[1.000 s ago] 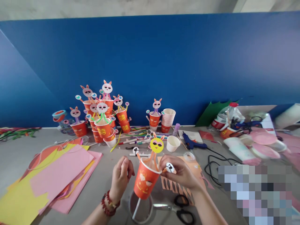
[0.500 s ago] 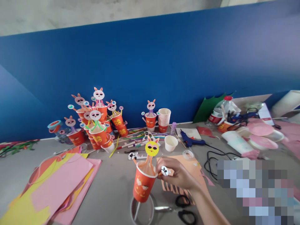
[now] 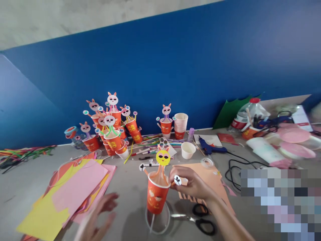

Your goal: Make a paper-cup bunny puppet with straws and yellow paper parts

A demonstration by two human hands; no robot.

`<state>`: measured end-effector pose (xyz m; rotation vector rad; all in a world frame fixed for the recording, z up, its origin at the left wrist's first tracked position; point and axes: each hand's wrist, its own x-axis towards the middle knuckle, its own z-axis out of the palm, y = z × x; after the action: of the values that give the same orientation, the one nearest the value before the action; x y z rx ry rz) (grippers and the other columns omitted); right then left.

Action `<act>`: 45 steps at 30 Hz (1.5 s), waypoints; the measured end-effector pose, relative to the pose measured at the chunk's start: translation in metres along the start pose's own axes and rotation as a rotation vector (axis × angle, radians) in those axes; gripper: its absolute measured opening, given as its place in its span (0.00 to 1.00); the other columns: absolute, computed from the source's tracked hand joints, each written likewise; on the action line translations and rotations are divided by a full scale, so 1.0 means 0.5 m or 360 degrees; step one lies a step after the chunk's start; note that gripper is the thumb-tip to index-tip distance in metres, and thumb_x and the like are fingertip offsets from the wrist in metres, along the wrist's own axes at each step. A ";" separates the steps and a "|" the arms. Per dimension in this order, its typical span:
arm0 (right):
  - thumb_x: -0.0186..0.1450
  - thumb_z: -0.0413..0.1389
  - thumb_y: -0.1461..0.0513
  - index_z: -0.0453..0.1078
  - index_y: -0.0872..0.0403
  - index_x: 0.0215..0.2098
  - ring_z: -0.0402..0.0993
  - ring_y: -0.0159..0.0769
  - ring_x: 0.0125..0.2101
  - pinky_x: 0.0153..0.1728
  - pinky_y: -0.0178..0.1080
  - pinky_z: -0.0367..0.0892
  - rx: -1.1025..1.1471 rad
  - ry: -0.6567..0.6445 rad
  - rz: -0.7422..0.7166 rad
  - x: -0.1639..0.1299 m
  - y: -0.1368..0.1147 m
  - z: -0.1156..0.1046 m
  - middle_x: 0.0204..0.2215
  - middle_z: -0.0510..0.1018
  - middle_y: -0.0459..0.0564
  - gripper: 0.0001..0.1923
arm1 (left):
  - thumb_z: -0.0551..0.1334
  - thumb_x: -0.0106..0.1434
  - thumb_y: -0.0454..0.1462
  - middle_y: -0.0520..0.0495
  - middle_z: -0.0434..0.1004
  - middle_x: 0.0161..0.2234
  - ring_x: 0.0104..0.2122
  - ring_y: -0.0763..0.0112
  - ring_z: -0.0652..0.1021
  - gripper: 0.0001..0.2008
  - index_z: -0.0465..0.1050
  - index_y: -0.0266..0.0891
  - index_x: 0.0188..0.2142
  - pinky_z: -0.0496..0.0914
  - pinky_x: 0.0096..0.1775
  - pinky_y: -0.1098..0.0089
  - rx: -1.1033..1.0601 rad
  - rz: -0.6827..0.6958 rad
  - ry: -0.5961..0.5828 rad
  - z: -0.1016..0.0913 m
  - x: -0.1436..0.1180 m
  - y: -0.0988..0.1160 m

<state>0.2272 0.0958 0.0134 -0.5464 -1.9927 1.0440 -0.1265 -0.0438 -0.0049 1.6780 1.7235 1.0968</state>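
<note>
My right hand [image 3: 187,182] is closed at the right rim of an orange paper cup puppet [image 3: 156,197], by its orange arm with a white disc. The cup is slightly tilted, and a pale stick comes out of its bottom. From the cup's mouth rises a yellow bunny face [image 3: 163,158] with orange ears. A second white disc [image 3: 142,167] with black marks tips the left arm. My left hand [image 3: 100,214], smeared a little by motion, hovers at lower left beside the coloured paper sheets [image 3: 80,180], fingers apart and holding nothing. Below the cup lies a clear round ring [image 3: 167,222].
Black-handled scissors [image 3: 194,219] lie right of the ring, near an orange sheet [image 3: 213,177]. Several finished cup puppets [image 3: 112,140] stand at back left. A white cup [image 3: 188,150], a stack of cups [image 3: 180,124] and a blue glue gun [image 3: 210,147] are farther back.
My left hand has come into view at lower left. A white disc now shows on the puppet's left arm. The view has shifted, and my right hand keeps its hold.
</note>
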 end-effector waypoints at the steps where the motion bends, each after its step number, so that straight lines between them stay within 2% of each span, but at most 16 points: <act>1: 0.65 0.61 0.61 0.73 0.54 0.33 0.74 0.36 0.33 0.35 0.35 0.69 0.0001 0.0009 -0.0012 0.000 0.000 0.001 0.31 0.78 0.49 0.04 | 0.68 0.57 0.48 0.42 0.77 0.52 0.46 0.54 0.79 0.27 0.70 0.51 0.56 0.77 0.45 0.59 -0.0219 -0.0017 -0.0204 0.037 0.028 0.019; 3: 0.64 0.61 0.61 0.73 0.54 0.32 0.75 0.36 0.33 0.35 0.35 0.69 -0.0007 0.0038 -0.0041 -0.001 0.001 0.003 0.31 0.78 0.49 0.05 | 0.68 0.55 0.53 0.39 0.71 0.58 0.51 0.49 0.76 0.37 0.63 0.51 0.62 0.74 0.49 0.55 -0.0660 0.0065 -0.0677 0.109 0.081 0.064; 4: 0.64 0.61 0.60 0.73 0.54 0.32 0.75 0.36 0.33 0.35 0.35 0.69 -0.0016 0.0054 -0.0052 -0.001 0.002 0.003 0.31 0.78 0.49 0.05 | 0.67 0.53 0.56 0.38 0.71 0.58 0.52 0.48 0.75 0.40 0.62 0.51 0.63 0.72 0.51 0.52 -0.0840 0.0092 -0.0839 0.139 0.102 0.085; 6: 0.64 0.61 0.60 0.73 0.54 0.31 0.75 0.36 0.33 0.35 0.35 0.69 -0.0032 0.0073 -0.0063 -0.001 0.002 0.001 0.30 0.78 0.49 0.06 | 0.67 0.52 0.57 0.38 0.73 0.55 0.53 0.47 0.74 0.41 0.65 0.47 0.61 0.67 0.55 0.49 -0.1003 0.0037 -0.1039 0.184 0.129 0.113; 8: 0.65 0.61 0.59 0.73 0.54 0.31 0.75 0.36 0.32 0.36 0.36 0.69 -0.0044 0.0087 -0.0070 0.000 0.000 -0.004 0.30 0.78 0.49 0.07 | 0.70 0.50 0.55 0.38 0.76 0.50 0.50 0.47 0.75 0.39 0.69 0.43 0.58 0.67 0.53 0.50 -0.1050 -0.0054 -0.1119 0.211 0.141 0.117; 13: 0.64 0.61 0.60 0.73 0.54 0.32 0.75 0.35 0.33 0.34 0.35 0.69 -0.0037 0.0186 -0.0044 -0.004 -0.007 -0.019 0.31 0.78 0.49 0.06 | 0.73 0.48 0.50 0.39 0.78 0.44 0.43 0.55 0.76 0.37 0.70 0.39 0.55 0.70 0.48 0.59 -0.1184 -0.0143 -0.1016 0.253 0.147 0.080; 19: 0.64 0.61 0.60 0.74 0.54 0.34 0.74 0.35 0.33 0.34 0.34 0.69 -0.0001 0.0163 0.0019 -0.007 -0.003 -0.028 0.32 0.78 0.49 0.05 | 0.74 0.45 0.51 0.37 0.79 0.42 0.40 0.55 0.78 0.40 0.69 0.36 0.55 0.71 0.45 0.58 -0.1405 -0.0312 -0.0963 0.287 0.134 0.075; 24: 0.65 0.61 0.60 0.74 0.54 0.34 0.74 0.36 0.32 0.36 0.37 0.69 0.0048 0.0112 -0.0056 0.000 0.001 -0.027 0.30 0.79 0.50 0.05 | 0.75 0.45 0.50 0.38 0.79 0.42 0.39 0.54 0.79 0.39 0.70 0.37 0.54 0.72 0.45 0.57 -0.1438 -0.0347 -0.0935 0.289 0.123 0.069; 27: 0.65 0.61 0.58 0.74 0.54 0.33 0.75 0.36 0.31 0.35 0.37 0.70 0.0078 0.0139 -0.0121 0.003 0.002 -0.024 0.29 0.80 0.50 0.07 | 0.76 0.43 0.49 0.36 0.78 0.47 0.45 0.50 0.78 0.38 0.71 0.37 0.53 0.70 0.49 0.55 -0.1428 -0.0329 -0.0897 0.287 0.123 0.059; 29: 0.65 0.61 0.58 0.74 0.54 0.33 0.75 0.35 0.31 0.35 0.37 0.70 0.0088 0.0142 -0.0121 0.004 0.001 -0.023 0.28 0.80 0.50 0.08 | 0.76 0.43 0.48 0.35 0.76 0.51 0.49 0.47 0.76 0.38 0.72 0.37 0.52 0.69 0.51 0.54 -0.1424 -0.0298 -0.0938 0.285 0.125 0.052; 33: 0.66 0.60 0.56 0.74 0.55 0.32 0.75 0.35 0.30 0.34 0.36 0.70 0.0095 0.0131 -0.0127 0.005 -0.002 -0.023 0.27 0.80 0.51 0.11 | 0.77 0.41 0.47 0.34 0.76 0.52 0.52 0.42 0.74 0.38 0.73 0.37 0.51 0.68 0.53 0.51 -0.1457 -0.0314 -0.0942 0.285 0.124 0.046; 40: 0.66 0.58 0.51 0.74 0.54 0.30 0.75 0.35 0.30 0.33 0.36 0.70 0.0165 0.0116 -0.0100 0.003 0.006 -0.019 0.27 0.79 0.51 0.15 | 0.78 0.39 0.48 0.36 0.77 0.51 0.50 0.44 0.75 0.38 0.75 0.38 0.50 0.66 0.54 0.50 -0.1567 -0.0374 -0.0864 0.287 0.111 0.059; 45: 0.65 0.61 0.55 0.74 0.54 0.29 0.74 0.34 0.29 0.33 0.35 0.69 0.0194 0.0122 -0.0128 0.006 0.002 -0.018 0.26 0.79 0.50 0.12 | 0.78 0.39 0.47 0.36 0.76 0.53 0.52 0.45 0.75 0.40 0.74 0.39 0.52 0.67 0.54 0.52 -0.1550 -0.0342 -0.0872 0.288 0.112 0.055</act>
<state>0.2328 0.1024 0.0167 -0.4308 -1.8552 1.0709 -0.0010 0.0380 -0.0523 0.9922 0.7708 0.9940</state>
